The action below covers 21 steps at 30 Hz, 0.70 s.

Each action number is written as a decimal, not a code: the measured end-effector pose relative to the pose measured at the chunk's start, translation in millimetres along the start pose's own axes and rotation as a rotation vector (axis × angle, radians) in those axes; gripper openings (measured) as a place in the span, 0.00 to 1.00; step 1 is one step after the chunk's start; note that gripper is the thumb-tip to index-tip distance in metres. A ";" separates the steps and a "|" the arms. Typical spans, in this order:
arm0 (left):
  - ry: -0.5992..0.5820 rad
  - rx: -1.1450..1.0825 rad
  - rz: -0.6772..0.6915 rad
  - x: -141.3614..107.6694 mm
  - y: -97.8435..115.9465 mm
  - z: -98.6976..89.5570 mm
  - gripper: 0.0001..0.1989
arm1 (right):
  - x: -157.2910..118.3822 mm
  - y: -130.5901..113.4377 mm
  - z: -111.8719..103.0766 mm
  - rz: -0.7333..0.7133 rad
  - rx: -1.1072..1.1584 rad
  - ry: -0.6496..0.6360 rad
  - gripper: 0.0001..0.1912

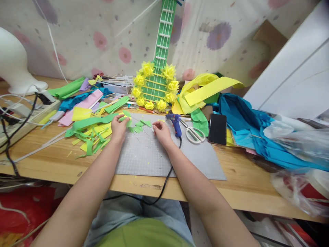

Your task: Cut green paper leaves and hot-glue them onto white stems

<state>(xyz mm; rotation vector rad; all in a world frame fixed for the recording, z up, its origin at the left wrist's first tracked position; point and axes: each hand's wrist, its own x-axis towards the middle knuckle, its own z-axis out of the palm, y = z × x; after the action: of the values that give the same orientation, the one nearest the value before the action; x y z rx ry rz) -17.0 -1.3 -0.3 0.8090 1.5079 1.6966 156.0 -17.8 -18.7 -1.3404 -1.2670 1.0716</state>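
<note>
Two hands over green paper leaves on a grey mat

Through the head camera, I look down past two bare forearms at a wooden table [240,187]. My left hand [118,128] is at the far left part of the grey cutting mat [197,161], its fingers curled around toward the thumb. Green paper shows right at its fingertips, but I cannot tell from here whether they pinch it. My right hand [162,133] faces it across a small gap, fingers bent and tips close together beside a thin wire; I cannot tell whether they grip it.

The green leaf pieces [138,129] lie on the mat between my two hands, with thin wires among them. Just right of my right hand I see a blue glue gun [176,125], its black cord [167,179] running down past the near edge, then white-handled scissors [192,133] and a dark phone [217,129] beyond.

Left of my left hand, green strips [91,122] lie over yellow paper pieces. Behind the mat, a green guitar shape [156,85] leans upright, ringed low down with yellow paper flowers [169,72]. To its right I have yellow paper [209,91] and, farther over, crumpled blue paper [238,113].
</note>
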 end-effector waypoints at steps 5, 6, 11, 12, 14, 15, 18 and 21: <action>0.042 -0.026 0.044 6.8 -3.0 -3.9 0.19 | 0.0 1.6 -4.4 -0.076 -0.219 0.008 0.03; 0.045 -0.036 0.051 7.5 -1.5 -4.9 0.18 | -0.2 1.6 -4.8 -0.075 -0.238 0.004 0.04; 0.011 -0.075 -0.004 12.5 11.5 -10.4 0.16 | -2.5 0.0 -3.9 -0.003 -0.180 -0.058 0.06; 0.001 -0.062 -0.027 14.3 14.4 -11.5 0.15 | -3.0 -0.4 -3.5 -0.002 -0.174 -0.067 0.06; -0.042 -0.008 -0.064 18.0 19.7 -13.4 0.15 | -3.4 -0.7 -3.1 -0.009 -0.176 -0.080 0.06; -0.074 0.023 -0.073 19.6 22.1 -14.2 0.15 | -3.3 -0.5 -3.1 -0.015 -0.182 -0.078 0.06; -0.158 0.082 -0.062 21.9 28.4 -16.6 0.14 | -2.0 1.2 -4.3 -0.044 -0.223 -0.039 0.06; -0.193 0.105 -0.062 19.5 33.4 -18.6 0.14 | -1.1 2.9 -5.8 -0.070 -0.278 -0.006 0.06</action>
<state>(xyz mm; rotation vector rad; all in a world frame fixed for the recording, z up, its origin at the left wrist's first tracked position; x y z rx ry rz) -46.6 2.9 30.4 0.9435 1.4822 1.4600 162.2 -19.3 -20.7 -1.4869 -1.4974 0.8740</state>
